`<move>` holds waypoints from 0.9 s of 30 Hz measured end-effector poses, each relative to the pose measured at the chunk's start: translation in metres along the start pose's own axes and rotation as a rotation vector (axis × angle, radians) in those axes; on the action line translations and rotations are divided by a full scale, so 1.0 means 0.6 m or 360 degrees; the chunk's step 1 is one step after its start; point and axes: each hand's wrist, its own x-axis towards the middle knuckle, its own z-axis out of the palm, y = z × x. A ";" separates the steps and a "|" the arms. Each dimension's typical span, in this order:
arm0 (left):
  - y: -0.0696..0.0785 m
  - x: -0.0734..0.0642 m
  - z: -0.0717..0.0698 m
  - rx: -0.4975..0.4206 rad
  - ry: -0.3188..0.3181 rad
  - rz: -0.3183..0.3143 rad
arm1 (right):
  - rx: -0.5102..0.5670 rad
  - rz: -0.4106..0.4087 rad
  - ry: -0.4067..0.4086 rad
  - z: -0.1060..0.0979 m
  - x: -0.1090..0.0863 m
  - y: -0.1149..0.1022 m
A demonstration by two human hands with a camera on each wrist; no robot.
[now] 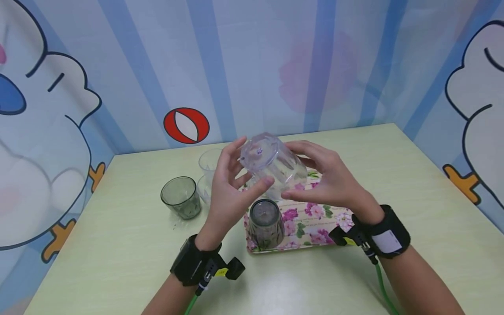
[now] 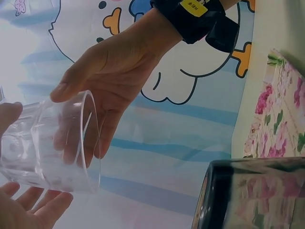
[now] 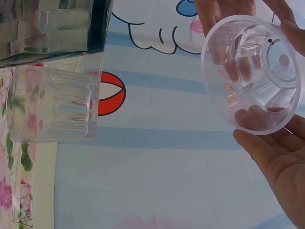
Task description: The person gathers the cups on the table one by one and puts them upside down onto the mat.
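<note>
Above the tray, a clear plastic cup (image 1: 281, 164) is tilted on its side, its base toward the upper left. My left hand (image 1: 232, 183) holds it near the base, thumb in front and fingers behind. At the rim end, my right hand (image 1: 334, 175) grips it between thumb and fingers. The right wrist view looks into the cup's open mouth (image 3: 252, 74). Below, a dark grey cup (image 1: 267, 224) stands upside down on a floral tray (image 1: 315, 225). Behind that, another clear cup (image 3: 55, 105) stands on the tray, mostly hidden in the head view.
Left of the tray, a greenish-grey cup (image 1: 181, 197) stands upright on the pale table (image 1: 118, 245). Beside it are clear cups (image 1: 208, 158), partly covered by my left hand. A blue striped cartoon backdrop (image 1: 252, 65) rises behind the table.
</note>
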 end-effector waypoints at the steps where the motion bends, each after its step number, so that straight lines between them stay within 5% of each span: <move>1: 0.000 -0.001 0.002 -0.0020 0.0016 0.0003 | 0.0007 -0.0007 0.0020 0.002 0.000 0.001; 8: 0.000 -0.004 0.012 -0.0094 0.0120 0.0017 | 0.0035 -0.0018 0.0124 0.015 0.001 0.005; 27: 0.003 -0.003 0.007 -0.0064 0.0159 0.0101 | 0.0066 0.0076 0.0064 0.018 0.001 -0.002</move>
